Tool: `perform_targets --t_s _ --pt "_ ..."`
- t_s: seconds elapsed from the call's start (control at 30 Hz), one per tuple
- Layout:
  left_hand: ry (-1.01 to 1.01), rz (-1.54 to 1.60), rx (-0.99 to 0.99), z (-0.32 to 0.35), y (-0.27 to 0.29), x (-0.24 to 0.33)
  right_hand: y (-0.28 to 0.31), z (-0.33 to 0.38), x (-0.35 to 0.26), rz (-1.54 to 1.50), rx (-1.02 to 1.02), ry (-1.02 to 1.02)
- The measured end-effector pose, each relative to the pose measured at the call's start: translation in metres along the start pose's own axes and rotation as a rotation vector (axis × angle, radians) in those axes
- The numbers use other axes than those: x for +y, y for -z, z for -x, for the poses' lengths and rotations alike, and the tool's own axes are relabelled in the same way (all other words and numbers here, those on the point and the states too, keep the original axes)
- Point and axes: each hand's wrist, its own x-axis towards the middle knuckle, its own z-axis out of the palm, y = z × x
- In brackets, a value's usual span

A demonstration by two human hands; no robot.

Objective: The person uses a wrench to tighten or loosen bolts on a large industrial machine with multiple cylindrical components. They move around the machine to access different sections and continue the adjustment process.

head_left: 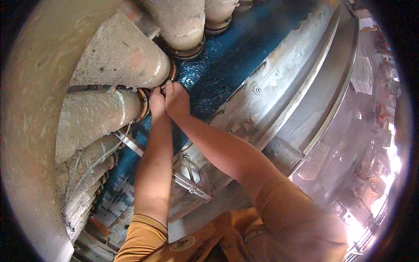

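Observation:
Both arms reach forward to the narrow end of a large, dusty, cone-shaped roller (122, 56). My left hand (157, 101) is closed close to the brown ring (142, 105) on the end of the neighbouring roller (94, 108). Pressed up beside it, my right hand (177, 100) is also closed, just below the brown rim (173, 71) of the upper roller. The fingers of both hands come together at one spot. What they grip there is hidden by the hands. Beneath them runs a wet-looking, shiny blue surface (218, 70).
Further rollers (179, 26) line the left side. A metal bracket with a slotted bar (190, 185) sits under my forearms. Along the right runs a dusty metal ledge (262, 87) with a raised curved rim (305, 83). Light-coloured crates (361, 74) stand on the floor beyond.

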Motion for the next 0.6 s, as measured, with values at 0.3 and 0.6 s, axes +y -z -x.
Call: perform_targets --t_s 0.3,0.6 --pt "0.52 1.242 -0.046 -0.005 -0.008 -0.011 0.075 -0.039 0.011 -0.133 -0.67 -0.044" --pt "0.513 1.292 -0.02 -0.002 -0.004 0.002 0.09 -0.082 -0.032 0.312 -1.024 0.193"
